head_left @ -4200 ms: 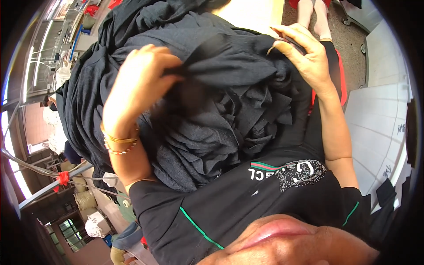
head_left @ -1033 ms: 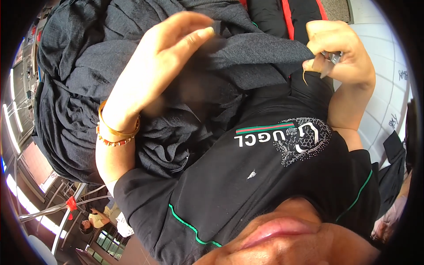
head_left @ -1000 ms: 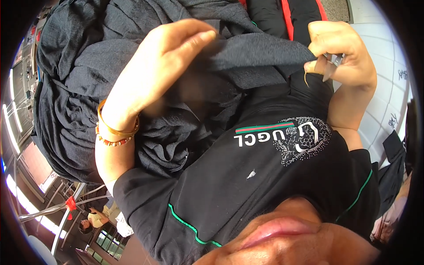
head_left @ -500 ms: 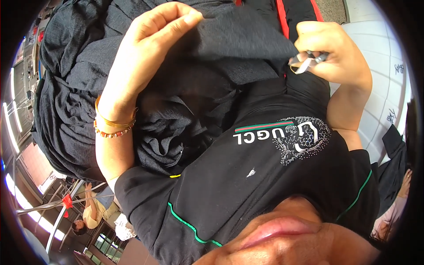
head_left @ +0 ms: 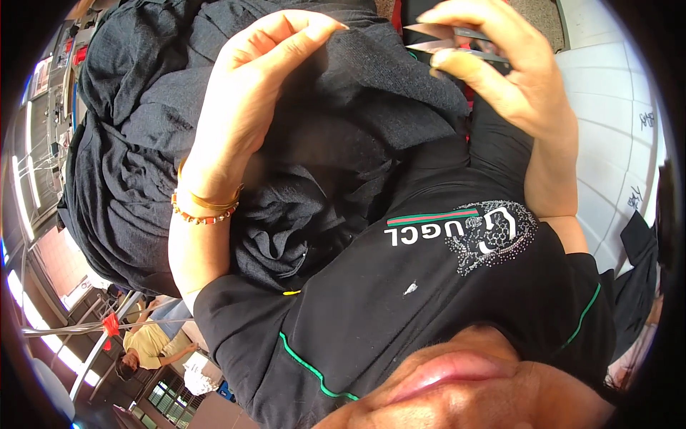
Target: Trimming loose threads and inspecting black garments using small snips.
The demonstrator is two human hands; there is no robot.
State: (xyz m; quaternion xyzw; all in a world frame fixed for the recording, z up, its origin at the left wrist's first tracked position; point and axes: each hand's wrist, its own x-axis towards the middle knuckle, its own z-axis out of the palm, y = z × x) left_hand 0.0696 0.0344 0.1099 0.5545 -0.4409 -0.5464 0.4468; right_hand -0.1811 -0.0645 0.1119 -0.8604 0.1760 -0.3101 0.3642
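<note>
A large heap of dark grey knit cloth (head_left: 150, 100) fills the upper left and middle of the head view. My left hand (head_left: 250, 79), with bracelets at the wrist, has thumb and forefinger pinched together at the cloth's upper edge. My right hand (head_left: 514, 64) is curled round a pair of thread snips (head_left: 441, 45), whose two blades stand apart and point left. The snips are close to the right end of the pinched cloth, with a small gap to the left hand's fingertips. Part of the snips' handle is hidden by the fingers.
White tiled panels or sacking (head_left: 607, 107) with dark marks stand at the right. At the lower left, a person in a yellow top (head_left: 146, 348) is in the background near metal rails (head_left: 89, 365) and a red tie (head_left: 110, 324). Dark cloth (head_left: 636, 250) hangs at the right edge.
My right hand has moved up and left, and turned so the snips' blades show spread. The cloth stretched between the hands now hangs slack on the right. My left hand has shifted slightly right.
</note>
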